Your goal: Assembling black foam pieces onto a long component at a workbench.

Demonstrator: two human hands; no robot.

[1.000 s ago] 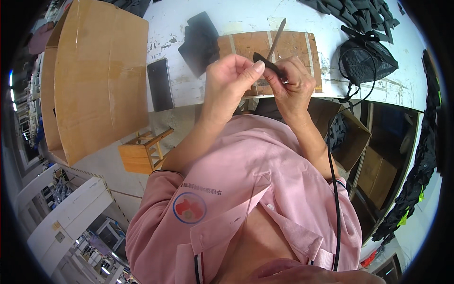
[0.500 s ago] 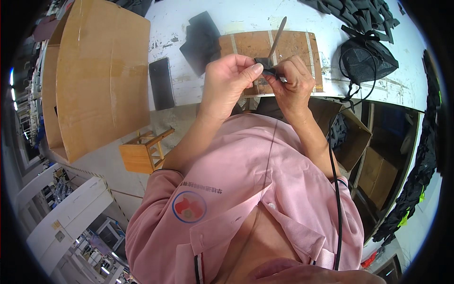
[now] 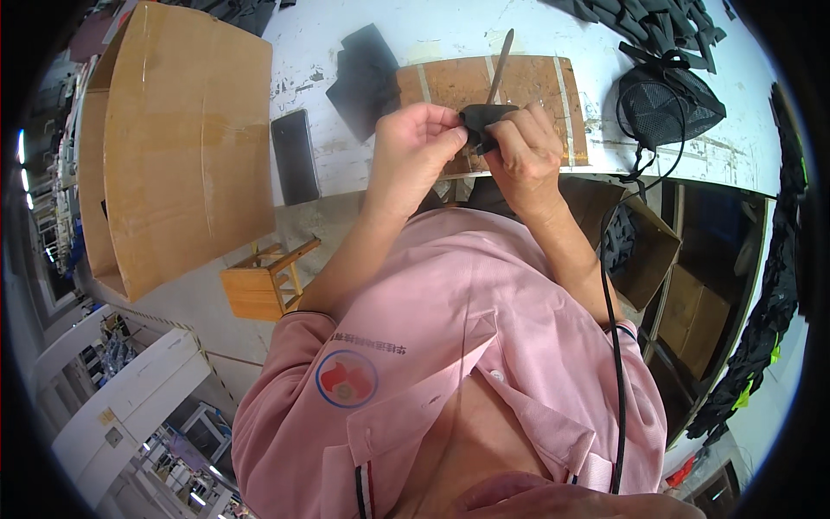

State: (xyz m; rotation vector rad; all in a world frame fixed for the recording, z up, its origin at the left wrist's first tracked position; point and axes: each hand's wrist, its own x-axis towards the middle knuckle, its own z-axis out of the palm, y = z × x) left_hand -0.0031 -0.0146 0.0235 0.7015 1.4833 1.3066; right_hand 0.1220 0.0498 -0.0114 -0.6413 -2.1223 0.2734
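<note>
A small piece of dark fabric (image 3: 484,117) is pinched between my two hands over the near part of a worn wooden board (image 3: 450,80). My left hand (image 3: 413,143) grips its left edge between thumb and fingers. The fingers of my right hand (image 3: 526,149) are curled over its right side and hide part of it. Just beyond the fabric, a thin pointed metal rod (image 3: 502,62) rises from the board. Its lower end is hidden behind the fabric, so I cannot tell whether the two touch.
Flat dark fabric pieces (image 3: 365,80) lie left of the board, near a black phone (image 3: 296,157). A large cardboard box (image 3: 186,147) stands at the left, a wooden stool (image 3: 259,290) below. Rightward are a black mesh bag (image 3: 670,105) with a cord and a dark fabric pile (image 3: 661,35).
My right hand has turned and shifted slightly left, its fingers now folded over the fabric. More of the dark piece shows between my hands, spread wider than before.
</note>
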